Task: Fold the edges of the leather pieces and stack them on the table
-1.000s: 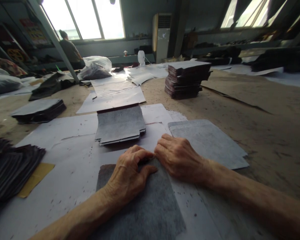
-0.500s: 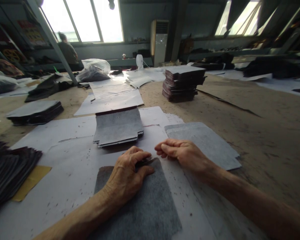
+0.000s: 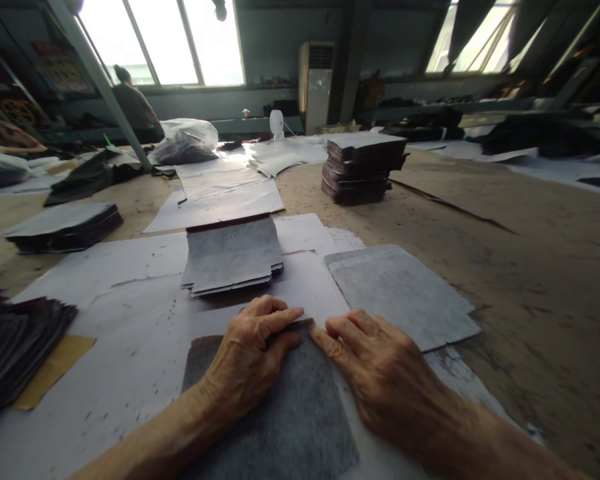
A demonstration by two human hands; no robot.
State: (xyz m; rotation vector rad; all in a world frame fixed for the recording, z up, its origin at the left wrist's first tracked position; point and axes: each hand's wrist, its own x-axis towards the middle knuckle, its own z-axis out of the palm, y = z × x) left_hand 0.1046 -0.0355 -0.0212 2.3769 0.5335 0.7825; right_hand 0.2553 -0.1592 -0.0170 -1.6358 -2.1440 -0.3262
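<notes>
A grey fabric piece [image 3: 290,413] with a fuzzy, felt-like face lies in front of me on white paper. My left hand [image 3: 255,347] rests on its upper part, thumb and forefinger closed on the far edge, which is folded over there. At the far right corner of that piece, my right hand [image 3: 375,360] touches the fold with its forefinger, the other fingers curled in; its thumb is hidden. Just beyond my hands sits a small stack of notched grey pieces [image 3: 233,257] with a dark folded far edge. Another flat grey piece [image 3: 405,293] lies beyond my right hand.
A fanned dark stack [image 3: 20,347] lies at left by a yellow card [image 3: 55,370]. Further off stand a low stack [image 3: 65,227], a tall maroon-edged stack [image 3: 363,167] and a plastic bag [image 3: 185,141]. A person [image 3: 135,103] is near the window.
My right hand has come down and toward me, from a raised pinch beside the fabric to its far right corner. The left hand keeps its hold. The person at the back has shifted slightly.
</notes>
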